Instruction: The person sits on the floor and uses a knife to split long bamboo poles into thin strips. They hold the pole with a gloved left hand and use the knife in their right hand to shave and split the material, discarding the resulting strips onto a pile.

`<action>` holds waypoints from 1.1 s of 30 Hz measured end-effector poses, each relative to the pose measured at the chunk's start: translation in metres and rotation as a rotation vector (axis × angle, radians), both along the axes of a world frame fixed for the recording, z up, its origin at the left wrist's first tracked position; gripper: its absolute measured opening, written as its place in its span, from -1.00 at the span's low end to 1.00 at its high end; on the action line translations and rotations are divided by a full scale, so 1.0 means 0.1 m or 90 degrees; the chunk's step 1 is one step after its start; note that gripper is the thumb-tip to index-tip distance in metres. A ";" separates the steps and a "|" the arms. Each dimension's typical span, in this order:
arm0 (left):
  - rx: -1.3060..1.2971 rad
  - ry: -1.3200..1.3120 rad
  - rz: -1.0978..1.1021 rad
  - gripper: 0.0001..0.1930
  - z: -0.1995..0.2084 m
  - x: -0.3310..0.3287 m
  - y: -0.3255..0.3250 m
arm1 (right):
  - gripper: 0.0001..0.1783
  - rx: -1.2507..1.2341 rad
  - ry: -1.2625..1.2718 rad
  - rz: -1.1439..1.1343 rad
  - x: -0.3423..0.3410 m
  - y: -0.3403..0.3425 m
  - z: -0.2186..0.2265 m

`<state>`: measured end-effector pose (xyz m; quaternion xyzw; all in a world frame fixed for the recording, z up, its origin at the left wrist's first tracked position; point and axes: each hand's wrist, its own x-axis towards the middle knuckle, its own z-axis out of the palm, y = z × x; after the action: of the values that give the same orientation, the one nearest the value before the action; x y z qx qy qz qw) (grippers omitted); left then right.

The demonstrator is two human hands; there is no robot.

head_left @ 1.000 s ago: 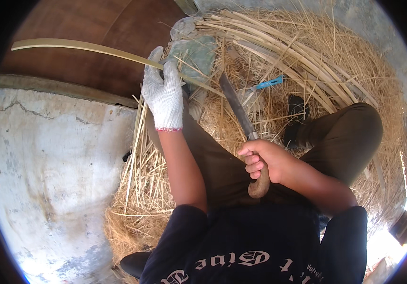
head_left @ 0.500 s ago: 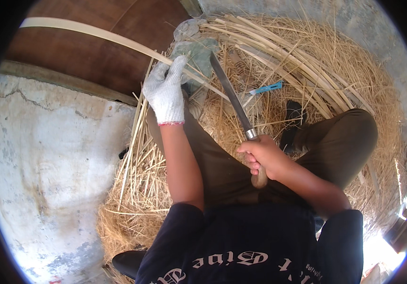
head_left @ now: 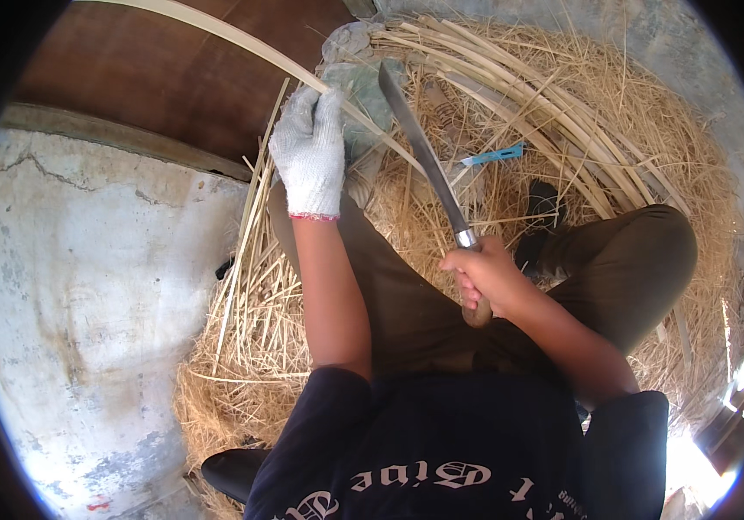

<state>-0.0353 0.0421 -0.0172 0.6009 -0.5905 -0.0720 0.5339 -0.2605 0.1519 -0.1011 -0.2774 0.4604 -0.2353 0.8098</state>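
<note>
My left hand (head_left: 307,152), in a white knitted glove with a red cuff edge, is closed around a long pale strip (head_left: 255,45) that looks like split bamboo. The strip arcs up to the far left, and its other end slants down to the blade of a machete (head_left: 424,147). Bare fingers of my right hand (head_left: 491,279) wrap the machete's wooden handle below a metal collar. Its blade points up and away, edge beside the strip; whether they touch I cannot tell. A blue utility knife (head_left: 495,155) lies on the shavings right of the blade.
Straw-coloured shavings (head_left: 666,156) cover the floor around my legs. A bundle of long strips (head_left: 554,113) curves along the far right. More thin strips (head_left: 255,295) lie left of my leg. A cracked whitish wall (head_left: 103,277) and a brown panel (head_left: 173,78) stand at the left.
My left hand has shifted slightly up and right with the strip, whose far part sits higher. The machete and my right hand have moved a little farther away.
</note>
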 end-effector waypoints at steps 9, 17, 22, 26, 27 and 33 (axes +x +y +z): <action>-0.013 -0.160 0.044 -0.71 0.08 -0.02 0.04 | -0.70 -0.095 0.078 -0.042 -0.03 -0.06 0.08; 0.092 -0.099 0.050 -0.69 0.13 -0.04 0.09 | -0.73 -0.102 0.140 0.027 -0.02 -0.12 -0.07; 0.069 -0.095 0.051 -0.69 0.11 -0.02 0.06 | -0.72 -0.223 0.141 -0.064 0.01 -0.04 -0.06; 0.050 -0.082 0.049 -0.70 0.10 0.04 0.05 | -0.74 -0.116 0.121 0.040 0.00 0.01 -0.17; 0.057 -0.090 0.054 -0.70 0.09 0.06 0.05 | -0.76 -0.091 0.114 0.038 0.00 0.01 -0.16; 0.020 -0.181 0.062 -0.70 0.02 0.17 0.01 | -0.75 -0.238 0.154 -0.043 0.02 0.01 -0.10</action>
<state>-0.0186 0.0428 -0.0149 0.6415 -0.6289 0.0305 0.4382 -0.2583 0.1532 -0.1116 -0.4331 0.5118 -0.3083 0.6749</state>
